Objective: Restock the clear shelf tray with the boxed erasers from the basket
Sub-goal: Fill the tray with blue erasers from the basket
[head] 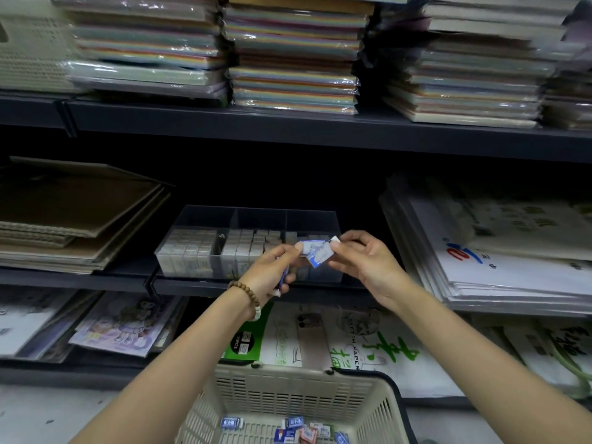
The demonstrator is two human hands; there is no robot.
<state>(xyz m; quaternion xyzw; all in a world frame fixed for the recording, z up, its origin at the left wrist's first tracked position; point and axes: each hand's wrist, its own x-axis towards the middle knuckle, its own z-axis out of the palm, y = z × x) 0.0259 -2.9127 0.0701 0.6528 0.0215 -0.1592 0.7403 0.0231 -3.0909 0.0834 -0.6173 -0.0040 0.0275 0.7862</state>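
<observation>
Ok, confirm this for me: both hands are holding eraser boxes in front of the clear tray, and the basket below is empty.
Wrong on the basket: the head view shows several boxed erasers lying in its bottom. The rest stands: the left hand and right hand hold eraser boxes in front of the clear tray.

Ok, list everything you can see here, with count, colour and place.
clear shelf tray: one, clear, middle shelf
boxed erasers in tray: many, pale, left and middle compartments
held boxed erasers: a few, blue and white, between both hands
basket: one, cream, bottom centre
loose boxed erasers: several, blue, white, red, basket floor
coloured paper packs: many, multicoloured, top shelf
cardboard sheets: a stack, brown, left of tray
sketch paper packs: several, white and green, lower shelf
bead bracelet: one, brown, left wrist
left hand: one, grips held erasers
right hand: one, pinches held erasers
</observation>
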